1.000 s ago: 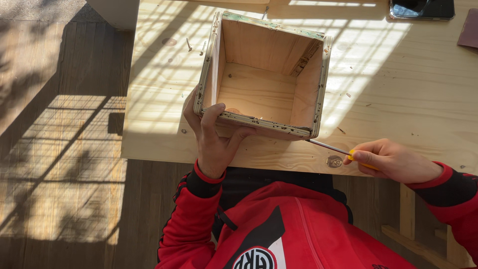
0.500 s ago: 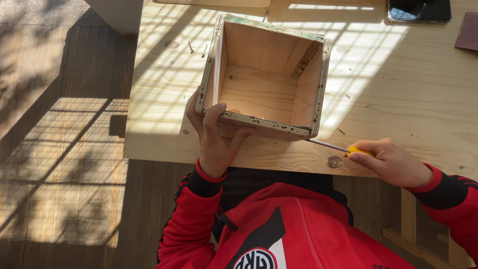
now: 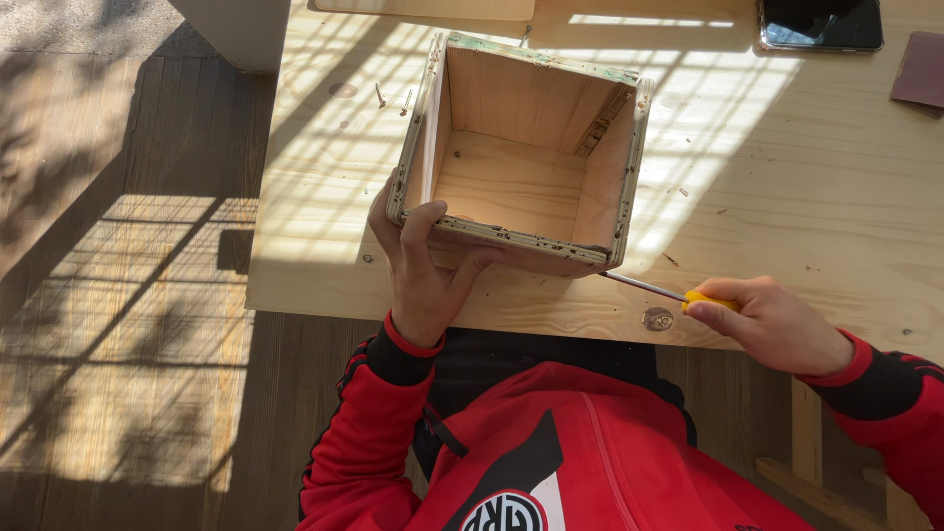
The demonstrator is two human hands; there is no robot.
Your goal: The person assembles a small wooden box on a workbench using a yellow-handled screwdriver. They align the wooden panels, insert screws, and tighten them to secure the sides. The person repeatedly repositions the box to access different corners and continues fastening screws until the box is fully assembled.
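Note:
An open wooden box (image 3: 511,187) stands on a pale wooden table (image 3: 787,197), its opening facing up toward me. My left hand (image 3: 423,265) grips the box's near left corner, fingers curled over the rim. My right hand (image 3: 772,324) holds a screwdriver (image 3: 669,292) with a yellow handle. Its metal shaft points left, with the tip against the box's near right corner.
A dark phone (image 3: 821,25) lies at the table's far right, beside a dark reddish patch (image 3: 924,69) at the edge. Loose screws (image 3: 382,95) lie left of the box. A wooden plank floor (image 3: 128,324) is to the left. My red jacket (image 3: 551,452) fills the bottom.
The view has shifted slightly. My right hand and the screwdriver have edged a little, the tip staying at the box's near right corner. My left hand keeps its grip.

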